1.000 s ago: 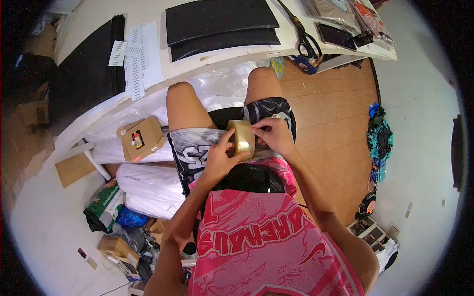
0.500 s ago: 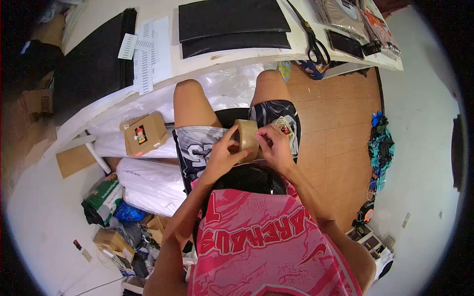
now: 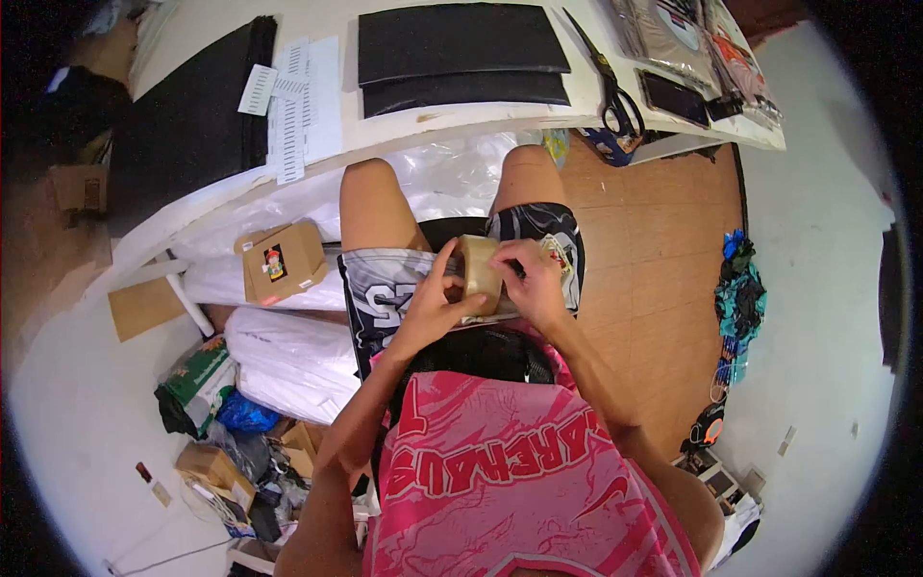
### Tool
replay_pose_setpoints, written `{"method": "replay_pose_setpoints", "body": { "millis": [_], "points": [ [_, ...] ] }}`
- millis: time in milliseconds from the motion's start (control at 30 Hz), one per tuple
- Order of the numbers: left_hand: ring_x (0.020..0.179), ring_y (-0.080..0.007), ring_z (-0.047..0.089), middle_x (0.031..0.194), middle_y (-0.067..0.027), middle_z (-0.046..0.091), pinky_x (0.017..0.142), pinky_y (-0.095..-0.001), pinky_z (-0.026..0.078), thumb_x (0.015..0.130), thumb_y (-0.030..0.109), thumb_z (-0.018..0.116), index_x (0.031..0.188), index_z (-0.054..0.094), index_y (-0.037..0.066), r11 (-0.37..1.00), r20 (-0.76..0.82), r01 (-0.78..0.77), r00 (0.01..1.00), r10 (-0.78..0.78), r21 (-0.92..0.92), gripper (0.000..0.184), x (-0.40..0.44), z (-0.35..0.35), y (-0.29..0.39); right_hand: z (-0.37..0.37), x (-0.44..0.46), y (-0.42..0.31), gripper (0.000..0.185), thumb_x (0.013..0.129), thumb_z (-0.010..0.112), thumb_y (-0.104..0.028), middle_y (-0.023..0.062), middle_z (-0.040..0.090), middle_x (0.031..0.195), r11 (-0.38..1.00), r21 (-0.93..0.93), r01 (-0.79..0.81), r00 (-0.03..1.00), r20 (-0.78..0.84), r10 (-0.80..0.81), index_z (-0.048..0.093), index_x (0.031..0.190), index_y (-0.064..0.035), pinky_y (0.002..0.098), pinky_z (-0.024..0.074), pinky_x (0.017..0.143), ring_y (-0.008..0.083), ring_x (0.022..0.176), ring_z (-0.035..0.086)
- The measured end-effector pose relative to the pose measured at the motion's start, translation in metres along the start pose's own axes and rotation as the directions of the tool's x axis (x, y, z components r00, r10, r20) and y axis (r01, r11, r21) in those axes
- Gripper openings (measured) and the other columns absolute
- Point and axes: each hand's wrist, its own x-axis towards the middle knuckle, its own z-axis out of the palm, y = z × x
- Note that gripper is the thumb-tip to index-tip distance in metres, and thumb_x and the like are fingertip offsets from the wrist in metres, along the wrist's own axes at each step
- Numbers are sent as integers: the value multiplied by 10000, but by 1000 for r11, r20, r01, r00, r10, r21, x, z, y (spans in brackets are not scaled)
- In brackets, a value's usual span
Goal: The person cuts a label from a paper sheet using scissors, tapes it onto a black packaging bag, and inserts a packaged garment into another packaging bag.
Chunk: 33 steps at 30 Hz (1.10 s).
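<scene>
A wide roll of brownish, see-through packing tape [image 3: 482,276] stands on edge over my lap. My left hand [image 3: 435,300] grips it from the left side, the thumb low and the fingers higher up. On the other side, my right hand [image 3: 535,281] has bent fingers, with the tips pressed on the tape's outer face. A loose tape end at those fingertips is too small to make out. Beneath the hands are patterned shorts [image 3: 380,288] and a dark seat.
On the white table [image 3: 423,117] ahead lie black pouches [image 3: 461,48], label strips [image 3: 290,115], black scissors [image 3: 615,91] and a phone [image 3: 675,96]. A flat cardboard box [image 3: 284,262] rests on white wrapped bundles [image 3: 288,361] at left. Cloth strips [image 3: 740,288] hang at right.
My right fingertips have shifted slightly up and left across the tape's face. My left hand keeps its grip on the roll. The whole view has tilted slightly.
</scene>
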Motion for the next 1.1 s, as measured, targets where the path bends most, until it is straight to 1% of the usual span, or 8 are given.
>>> {"method": "replay_pose_setpoints", "body": {
  "millis": [133,200,400,600,700,800,867,1100],
  "points": [
    [754,-121,623,851,-104,665,677,-257,500,796,176,785,1463,271,57,998,-182,-10,983,-1,-60,850,18,-6,-27,-10,3,-25,165,748,713,28,113,657,876,995,63,73,997,-37,-71,625,874,-31,369,489,726,299,818,623],
    [761,-119,623,859,-99,662,682,-259,500,793,169,788,1452,292,55,998,-162,8,987,-17,-56,832,18,-7,-29,-12,5,-33,167,734,733,23,104,662,888,983,59,176,984,8,-176,627,851,-29,362,486,729,285,806,618],
    [783,-128,636,840,-100,661,695,-265,500,793,144,781,1408,368,45,999,-86,-44,995,43,-9,748,9,-3,-8,-22,13,-33,141,732,748,9,108,658,909,990,83,113,994,-14,-112,643,826,-4,349,487,741,269,821,612],
    [830,-157,650,894,-168,666,723,-291,514,816,165,757,1412,358,40,997,-152,71,986,-68,16,728,16,-11,-17,-16,5,-31,140,730,751,10,104,651,903,964,149,219,974,17,-224,650,827,0,339,490,744,273,842,611],
    [873,-180,654,988,-179,668,760,-304,518,812,171,758,1426,319,25,980,-124,145,984,-128,134,769,15,-11,-11,-17,7,-32,134,735,742,22,113,660,899,977,180,117,993,-21,-115,654,833,-3,330,496,748,258,833,626],
    [964,-237,654,1086,-188,650,834,-332,508,813,187,758,1447,268,14,990,-7,111,994,-112,-82,820,8,-3,-13,-20,16,-25,106,757,722,27,122,667,896,985,172,32,997,-79,-18,653,831,-4,315,500,749,243,819,640],
    [1057,-290,636,1163,-208,619,913,-364,481,822,210,751,1463,222,11,968,83,-196,979,185,156,854,0,0,-12,-22,24,-18,99,765,717,22,117,669,890,984,174,-45,991,-120,67,649,835,1,310,500,745,249,822,643],
    [1023,-288,650,1151,-258,612,873,-366,498,843,355,720,1448,238,-20,969,-73,59,996,-42,240,859,9,-1,7,-13,50,-42,114,757,717,25,113,672,888,978,202,44,989,-149,-13,663,855,-1,305,506,724,237,800,649]
  ]
}}
